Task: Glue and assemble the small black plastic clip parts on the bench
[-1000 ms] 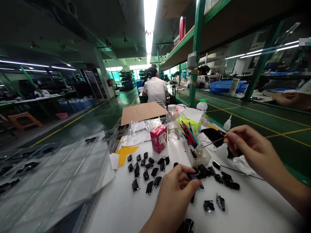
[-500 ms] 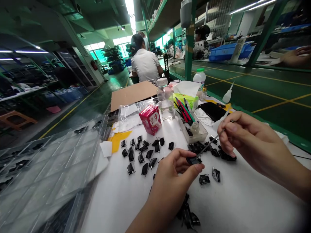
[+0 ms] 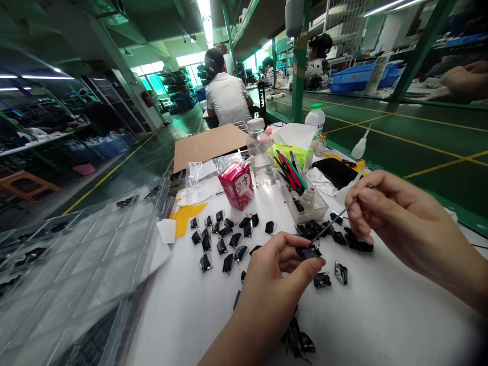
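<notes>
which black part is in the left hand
The small black part pinched in the left hand, raised off the white table; the others lie on it.

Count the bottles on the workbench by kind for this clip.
Clear water bottle: 1
White bottle with green cap: 1
White squeeze bottle: 2
Small glass bottle: 1
Small gold-capped bottle: 1
Total: 6

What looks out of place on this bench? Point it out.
The clear compartmented plastic tray looks odd: it sits tilted and appears to overhang the left edge of the white bench. A few black parts also lie apart from the neater rows, towards the near side.
</notes>
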Available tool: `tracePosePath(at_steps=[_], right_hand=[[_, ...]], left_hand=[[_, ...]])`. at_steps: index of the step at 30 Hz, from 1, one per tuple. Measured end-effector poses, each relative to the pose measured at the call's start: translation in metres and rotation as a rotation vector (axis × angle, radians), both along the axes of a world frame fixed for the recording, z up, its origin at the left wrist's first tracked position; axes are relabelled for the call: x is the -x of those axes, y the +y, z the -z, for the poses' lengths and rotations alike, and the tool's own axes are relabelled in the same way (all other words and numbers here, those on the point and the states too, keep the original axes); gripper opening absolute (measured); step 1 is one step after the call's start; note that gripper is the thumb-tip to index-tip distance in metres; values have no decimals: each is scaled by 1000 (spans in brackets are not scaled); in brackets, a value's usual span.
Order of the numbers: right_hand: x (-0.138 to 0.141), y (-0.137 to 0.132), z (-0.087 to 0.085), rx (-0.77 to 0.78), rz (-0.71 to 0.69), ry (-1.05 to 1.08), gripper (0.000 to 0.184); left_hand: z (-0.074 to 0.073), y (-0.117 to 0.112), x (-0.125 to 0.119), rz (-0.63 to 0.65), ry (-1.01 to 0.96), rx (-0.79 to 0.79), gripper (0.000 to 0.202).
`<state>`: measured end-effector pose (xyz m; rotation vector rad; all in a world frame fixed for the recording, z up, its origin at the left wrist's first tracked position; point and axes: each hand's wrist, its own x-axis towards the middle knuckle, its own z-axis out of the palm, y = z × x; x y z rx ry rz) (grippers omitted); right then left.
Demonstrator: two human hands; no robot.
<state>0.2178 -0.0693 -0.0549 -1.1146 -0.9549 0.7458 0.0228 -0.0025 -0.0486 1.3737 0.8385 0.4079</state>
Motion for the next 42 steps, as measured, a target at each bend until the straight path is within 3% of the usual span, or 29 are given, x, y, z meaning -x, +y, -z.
tracePosePath(at_steps=[21,31,38,42], right_hand=[[-5,-1,1,39,-4,-21,23],[-7,1,-6,-24,103,-38,18],[-23,13,-5,-181,328,-244,17],[-28,26,-3,-110,282,-434,19]], left_hand=[[1,0,1,-3,5,-6,19],[1,0,2,-1,13,-11,22],[2,6,1,-14,-7,-44,19],[1,7,3,-27,-15,-47,20]])
